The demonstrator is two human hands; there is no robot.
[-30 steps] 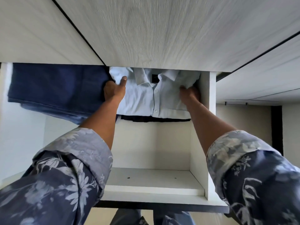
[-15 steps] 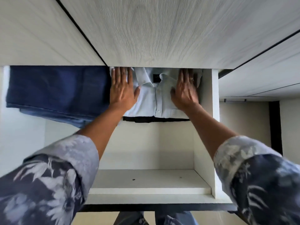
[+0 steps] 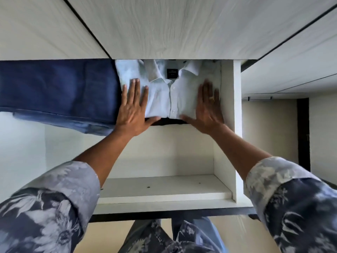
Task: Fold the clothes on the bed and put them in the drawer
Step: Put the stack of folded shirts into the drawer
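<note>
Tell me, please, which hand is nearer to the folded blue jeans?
Left. The left hand lies flat on the white shirt beside the jeans; the right hand presses the shirt's far side, by the drawer wall.

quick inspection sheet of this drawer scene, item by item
surface: white drawer, pulled open.
job's things: folded pale blue shirt at the back right, on a dark garment; folded blue jeans against its left edge.
clutter: nothing seen.
grippers: left hand and right hand flat on the shirt, fingers straight.
cables: nothing seen.
surroundings: pale wood-grain cabinet panels above; dark door frame at right.
</note>
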